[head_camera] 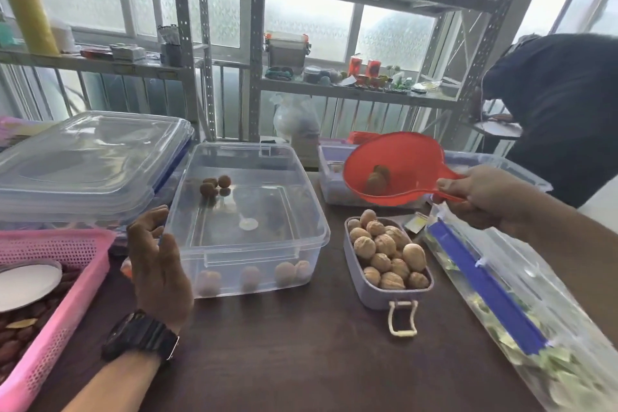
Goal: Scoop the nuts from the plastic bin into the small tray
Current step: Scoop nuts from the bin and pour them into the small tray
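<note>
A clear plastic bin [311, 234] stands mid-table with a few walnuts [214, 185] at its far side and several along its near wall. To its right a small lilac tray [371, 294] is heaped with walnuts [388, 251]. My right hand [481, 191] grips the handle of a red scoop [401, 157], held in the air above and behind the tray, with two or three nuts inside. My left hand [157, 254] rests against the bin's left wall, fingers apart, a black watch on the wrist.
A pink basket [67, 264] with dark nuts and a white lid sits at the left. Behind it lie clear lidded boxes [83, 160]. A clear bag with a blue strip [495, 291] lies at the right. Metal shelves stand behind; a person in dark clothes [561, 104] bends at far right.
</note>
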A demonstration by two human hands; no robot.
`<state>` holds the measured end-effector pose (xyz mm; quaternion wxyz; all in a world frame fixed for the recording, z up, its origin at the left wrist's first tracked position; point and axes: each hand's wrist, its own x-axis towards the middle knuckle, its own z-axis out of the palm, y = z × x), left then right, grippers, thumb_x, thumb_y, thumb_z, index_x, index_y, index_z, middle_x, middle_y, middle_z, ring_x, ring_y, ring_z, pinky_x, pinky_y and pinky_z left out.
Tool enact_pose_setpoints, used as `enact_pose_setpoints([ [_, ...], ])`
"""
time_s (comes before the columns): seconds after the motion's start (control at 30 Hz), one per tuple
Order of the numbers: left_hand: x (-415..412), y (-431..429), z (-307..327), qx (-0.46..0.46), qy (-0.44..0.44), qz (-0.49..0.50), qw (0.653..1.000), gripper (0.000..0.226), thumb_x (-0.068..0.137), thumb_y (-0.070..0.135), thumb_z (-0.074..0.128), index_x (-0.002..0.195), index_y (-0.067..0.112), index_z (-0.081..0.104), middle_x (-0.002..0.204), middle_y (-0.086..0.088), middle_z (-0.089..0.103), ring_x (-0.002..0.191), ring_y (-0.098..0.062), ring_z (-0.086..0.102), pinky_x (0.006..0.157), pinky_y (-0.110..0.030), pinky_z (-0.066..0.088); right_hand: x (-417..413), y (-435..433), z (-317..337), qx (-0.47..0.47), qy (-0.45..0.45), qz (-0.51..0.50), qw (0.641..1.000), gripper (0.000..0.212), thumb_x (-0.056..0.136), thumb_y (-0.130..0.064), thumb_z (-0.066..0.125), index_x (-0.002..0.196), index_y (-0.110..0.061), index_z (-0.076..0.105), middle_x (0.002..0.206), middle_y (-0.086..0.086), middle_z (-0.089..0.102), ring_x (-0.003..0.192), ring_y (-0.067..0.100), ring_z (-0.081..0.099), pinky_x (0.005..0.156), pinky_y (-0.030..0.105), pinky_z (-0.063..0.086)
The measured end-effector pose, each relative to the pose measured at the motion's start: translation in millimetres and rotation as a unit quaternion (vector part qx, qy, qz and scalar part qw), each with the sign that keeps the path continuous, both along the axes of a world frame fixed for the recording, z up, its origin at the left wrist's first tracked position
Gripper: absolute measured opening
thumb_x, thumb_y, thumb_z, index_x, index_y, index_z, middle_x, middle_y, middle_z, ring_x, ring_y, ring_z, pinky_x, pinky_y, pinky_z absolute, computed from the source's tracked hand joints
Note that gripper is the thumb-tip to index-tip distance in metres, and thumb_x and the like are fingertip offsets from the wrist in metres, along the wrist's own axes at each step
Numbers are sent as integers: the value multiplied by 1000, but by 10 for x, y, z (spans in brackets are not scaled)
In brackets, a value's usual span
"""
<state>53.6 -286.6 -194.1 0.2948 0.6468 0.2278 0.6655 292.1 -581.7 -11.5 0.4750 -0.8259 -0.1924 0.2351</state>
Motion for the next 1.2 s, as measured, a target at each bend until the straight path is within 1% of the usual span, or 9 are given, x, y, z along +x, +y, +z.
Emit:
enact_pose_setpoints([
  [0.07,4,10,-12,5,-4,8,1000,39,101,26,31,122,2,53,117,22,48,103,8,48,96,-23,35,42,-182,-49,-9,-39,-30,999,36,83,-37,71,73,-2,64,40,-1,42,26,4,33,29,12,23],
  [0.17,-7,5,27,37,-16,7,999,33,103,37,29,122,21,50,119,20,47,102,-8,49,94,-30,38,-34,-349,-94,-87,-109,-67,988,34,99,-23,50,76,-1,63,37,-2,43,30,7,34,32,15,24],
  [0.27,-17,-138,70,147,-3,34,989,62,103,43,29,112,-12,55,121,-11,58,114,-27,53,99,-44,41,-135,-447,-164,-123,-190,-85,970,35,99,-19,48,78,3,65,49,6,53,35,9,43,38,21,31],
  [0.33,5,-408,88,227,52,3,973,58,102,41,30,113,-11,54,125,-26,55,120,-39,51,104,-50,39,-181,-485,-226,-134,-249,-76,956,36,97,-19,51,76,5,66,60,19,62,47,21,53,47,33,43],
  [0.4,60,-784,87,263,127,-89,952,44,101,38,32,122,3,49,136,-16,49,130,-33,46,110,-44,35,-209,-504,-292,-150,-297,-66,941,38,96,-19,53,72,9,64,62,24,64,52,33,55,60,42,49],
  [0.5,288,-1303,74,306,234,-171,907,48,94,28,45,140,14,41,155,-4,37,146,-21,33,117,-36,30,-225,-544,-363,-178,-343,-63,920,42,96,-19,53,62,5,58,52,14,56,48,26,50,55,37,42],
  [0.6,631,-1617,156,308,295,-186,885,58,96,31,47,151,15,35,163,-1,25,152,-13,20,122,-30,20,-249,-615,-396,-202,-389,-69,896,41,96,-24,51,59,-6,56,54,8,58,53,25,55,59,41,46],
  [0.77,1130,-1763,214,306,362,-202,857,65,99,37,43,157,17,21,165,-1,17,153,-15,13,122,-37,22,-392,-695,-388,-242,-478,-76,841,36,95,-35,43,64,-19,53,69,3,59,67,28,58,65,42,49],
  [1.2,1363,-1772,-41,252,378,-190,870,75,95,40,48,156,7,20,166,-6,12,154,-17,7,122,-40,21,-525,-678,-408,-257,-507,-61,820,33,98,-37,37,71,-22,47,73,3,60,65,26,49,60,33,35],
])
